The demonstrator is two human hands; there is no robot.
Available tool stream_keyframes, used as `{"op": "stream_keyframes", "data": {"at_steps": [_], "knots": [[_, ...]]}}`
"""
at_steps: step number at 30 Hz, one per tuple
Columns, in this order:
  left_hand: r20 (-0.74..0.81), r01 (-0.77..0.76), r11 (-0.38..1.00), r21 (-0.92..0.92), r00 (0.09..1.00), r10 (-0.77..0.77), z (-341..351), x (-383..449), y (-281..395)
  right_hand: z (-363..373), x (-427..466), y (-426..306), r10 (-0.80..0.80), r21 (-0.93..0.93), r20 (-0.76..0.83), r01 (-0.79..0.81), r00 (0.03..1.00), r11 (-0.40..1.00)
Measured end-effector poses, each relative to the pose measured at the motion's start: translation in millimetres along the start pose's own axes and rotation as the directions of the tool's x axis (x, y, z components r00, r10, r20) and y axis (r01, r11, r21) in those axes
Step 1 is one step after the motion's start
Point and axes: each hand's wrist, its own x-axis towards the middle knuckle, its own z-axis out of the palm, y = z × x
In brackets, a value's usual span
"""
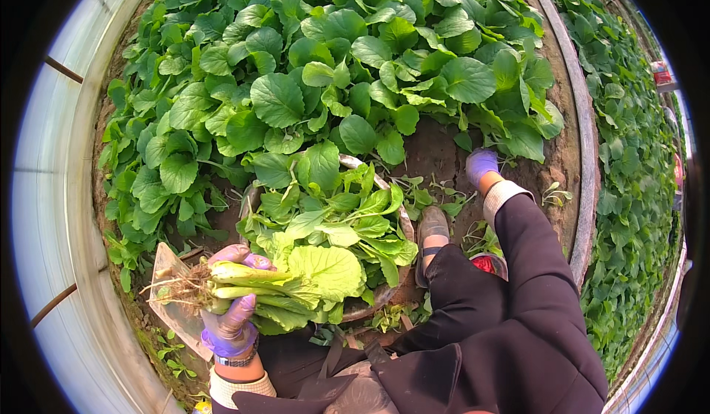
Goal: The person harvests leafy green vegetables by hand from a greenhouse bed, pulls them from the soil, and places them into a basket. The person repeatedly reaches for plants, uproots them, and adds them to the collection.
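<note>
My left hand (230, 322), in a purple glove with a watch at the wrist, is shut around a bunch of leafy greens (249, 278). The bunch lies sideways, with its soil-brown roots to the left and pale stalks running into green leaves to the right. Beneath and beyond it, loose greens (333, 217) are heaped in a round basin (407, 228), whose rim shows on the right. My right hand (481, 167), gloved too, reaches down to the soil at the base of the growing leafy plants (468, 80). Its fingertips are hidden, so its grip cannot be made out.
A clear plastic-like piece (172, 314) sits beside my left hand. My shod foot (432, 228) is right of the basin, near a container with something red (488, 264). Scattered small plants lie on the soil (435, 148). A pale border strip (582, 109) edges the bed; plastic sheeting (50, 192) rises left.
</note>
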Motion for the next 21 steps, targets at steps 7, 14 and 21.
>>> {"op": "stream_keyframes", "data": {"at_steps": [7,14,21], "knots": [[-0.021,0.086,0.996,-0.031,0.996,-0.087,10.3,38.4,-13.8,77.7,105.1,71.6,0.139,0.079,-0.173,-0.127,0.975,0.989],[-0.094,0.139,0.990,-0.003,0.986,-0.139,17.9,62.9,-23.3,99.9,128.3,90.9,0.226,0.360,-0.093,-0.179,0.970,0.916],[-0.070,0.158,0.987,-0.009,0.985,-0.159,13.9,68.8,-21.1,102.1,125.1,100.4,0.248,0.317,-0.060,-0.217,0.967,0.923]]}}
